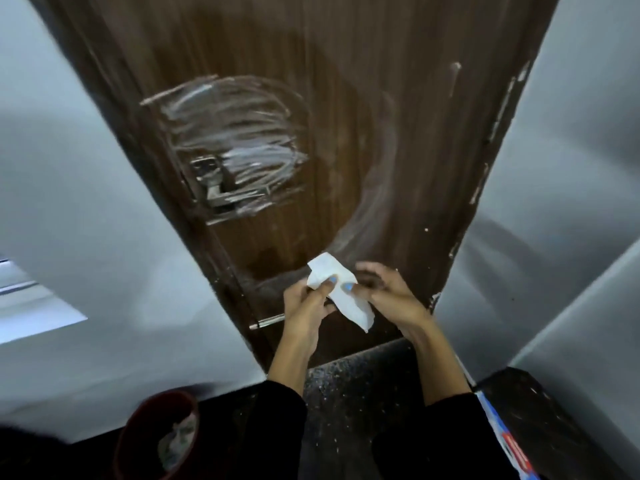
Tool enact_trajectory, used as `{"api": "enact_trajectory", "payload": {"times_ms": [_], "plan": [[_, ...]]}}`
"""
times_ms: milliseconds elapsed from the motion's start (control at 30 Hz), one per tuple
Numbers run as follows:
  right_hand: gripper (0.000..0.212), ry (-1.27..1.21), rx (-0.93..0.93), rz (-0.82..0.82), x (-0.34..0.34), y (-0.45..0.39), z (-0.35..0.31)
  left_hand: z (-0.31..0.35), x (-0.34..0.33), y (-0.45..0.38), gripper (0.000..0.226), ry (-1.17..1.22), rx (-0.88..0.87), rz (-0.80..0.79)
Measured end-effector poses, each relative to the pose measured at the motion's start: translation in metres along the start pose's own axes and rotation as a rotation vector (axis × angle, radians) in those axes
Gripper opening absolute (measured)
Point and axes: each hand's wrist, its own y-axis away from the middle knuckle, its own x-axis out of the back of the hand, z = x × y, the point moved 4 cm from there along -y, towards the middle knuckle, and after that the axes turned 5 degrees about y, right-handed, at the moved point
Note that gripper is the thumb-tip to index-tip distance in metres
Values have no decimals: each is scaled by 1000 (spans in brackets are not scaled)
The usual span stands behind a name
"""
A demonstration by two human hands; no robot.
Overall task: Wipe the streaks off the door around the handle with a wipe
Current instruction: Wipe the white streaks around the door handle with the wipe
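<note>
A dark brown wooden door [346, 98] fills the middle of the view. White scribbled streaks [235, 140] cover it above and to the right of the metal handle [216, 188]. A fainter smeared arc [374, 202] curves down the door's right half. Well below the handle, both hands hold a white wipe [341, 292] in front of the lower door. My left hand [306, 303] pinches its upper left part. My right hand [384, 292] grips its right side, thumb on top. The wipe hangs crumpled between them, not touching the streaks.
Grey walls [86, 220] flank the door on both sides. A dark red bin [152, 438] with crumpled rubbish stands on the speckled dark floor at lower left. A box with blue and red print [509, 445] lies at lower right. A metal bolt [268, 321] sticks out low on the door's left edge.
</note>
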Motion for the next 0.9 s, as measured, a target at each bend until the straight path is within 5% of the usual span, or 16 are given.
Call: {"api": "enact_trajectory", "payload": {"times_ms": [167, 267, 433, 567, 700, 800, 900], "plan": [[11, -25, -11, -189, -38, -11, -16, 40, 37, -11, 17, -17, -52, 91], [18, -81, 58, -153, -52, -28, -35, 59, 53, -21, 22, 45, -42, 96], [21, -507, 123, -81, -84, -61, -71, 89, 68, -52, 28, 82, 25, 36], [14, -618, 173, 199, -106, -87, -86, 104, 78, -81, 25, 19, 61, -31], [12, -275, 307, 620, -120, -102, -87, 117, 95, -115, 6, 65, 72, 30], [22, -16, 444, 891, -132, -102, -93, 127, 103, -138, 28, 208, 100, 25], [24, 118, 552, 982, -149, -109, -103, 131, 107, -152, 40, 371, 173, -51]]}}
